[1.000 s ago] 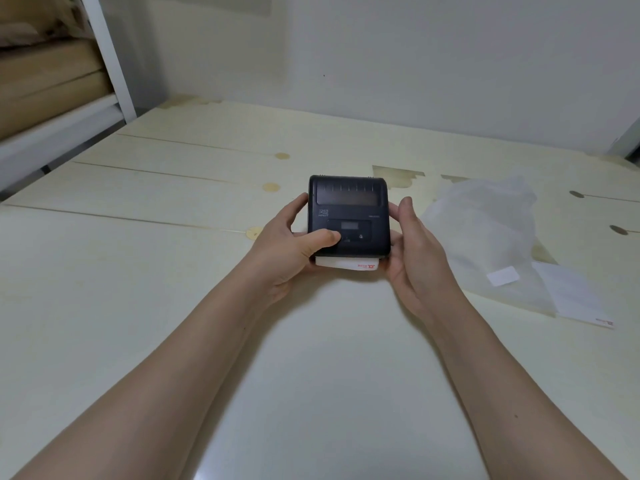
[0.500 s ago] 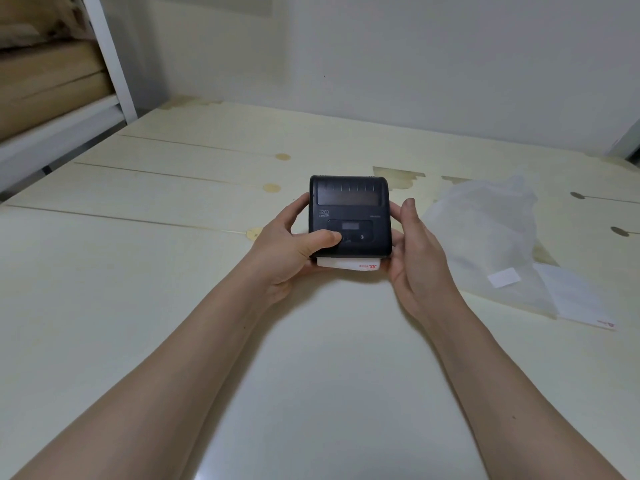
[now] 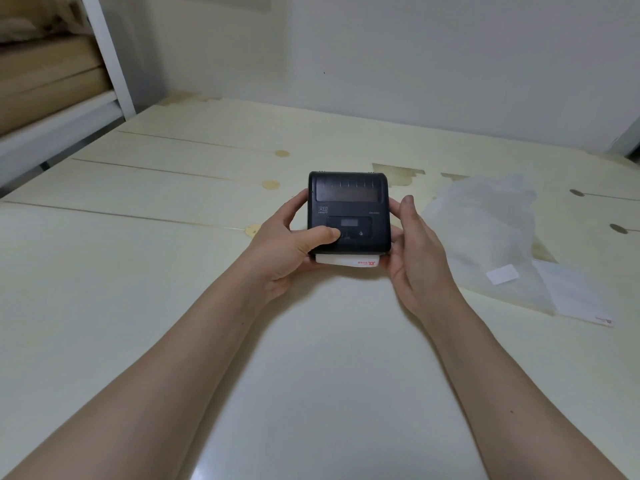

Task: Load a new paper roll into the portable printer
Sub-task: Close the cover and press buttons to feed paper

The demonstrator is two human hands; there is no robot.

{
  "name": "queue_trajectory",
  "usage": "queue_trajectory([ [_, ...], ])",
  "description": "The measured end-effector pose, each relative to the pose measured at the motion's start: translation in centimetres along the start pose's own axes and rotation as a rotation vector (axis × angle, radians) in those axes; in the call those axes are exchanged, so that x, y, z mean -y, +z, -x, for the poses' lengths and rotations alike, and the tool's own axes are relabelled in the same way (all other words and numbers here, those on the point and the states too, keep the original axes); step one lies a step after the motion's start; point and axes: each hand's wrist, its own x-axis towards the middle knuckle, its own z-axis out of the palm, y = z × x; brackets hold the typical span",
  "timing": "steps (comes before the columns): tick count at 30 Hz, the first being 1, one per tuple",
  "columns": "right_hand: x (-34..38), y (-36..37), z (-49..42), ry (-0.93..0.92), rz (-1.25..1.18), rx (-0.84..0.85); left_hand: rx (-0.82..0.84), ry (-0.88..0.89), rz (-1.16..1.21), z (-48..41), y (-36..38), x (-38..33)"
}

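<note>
A small black portable printer (image 3: 349, 206) with a closed lid and a little display is held between both hands above the cream table (image 3: 138, 271). My left hand (image 3: 291, 247) grips its left side, thumb resting on the button panel. Along its right side my right hand (image 3: 414, 247) cups it, fingers underneath. A strip of white paper (image 3: 346, 261) with a red logo sticks out of the printer's near edge. The roll itself is hidden inside.
A crumpled clear plastic bag (image 3: 485, 233) with a white sticker lies to the right, with a white paper slip (image 3: 581, 299) beside it. A white bed-frame post (image 3: 107, 57) and a mattress stand at the far left. The wall runs along the table's far edge.
Almost nothing differs; both hands keep hold of the printer, which sits a touch lower and to the right in the view.
</note>
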Motion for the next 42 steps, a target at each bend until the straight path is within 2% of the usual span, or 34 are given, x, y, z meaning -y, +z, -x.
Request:
queue_trajectory([
  [28, -0.08, -0.24, 0.00, -0.016, 0.014, -0.002, 0.013, 0.020, -0.021, -0.01, -0.08, 0.07],
  [42, -0.28, -0.57, 0.11, -0.031, 0.132, 0.033, 0.122, 0.025, 0.038, -0.06, -0.15, -0.20],
])
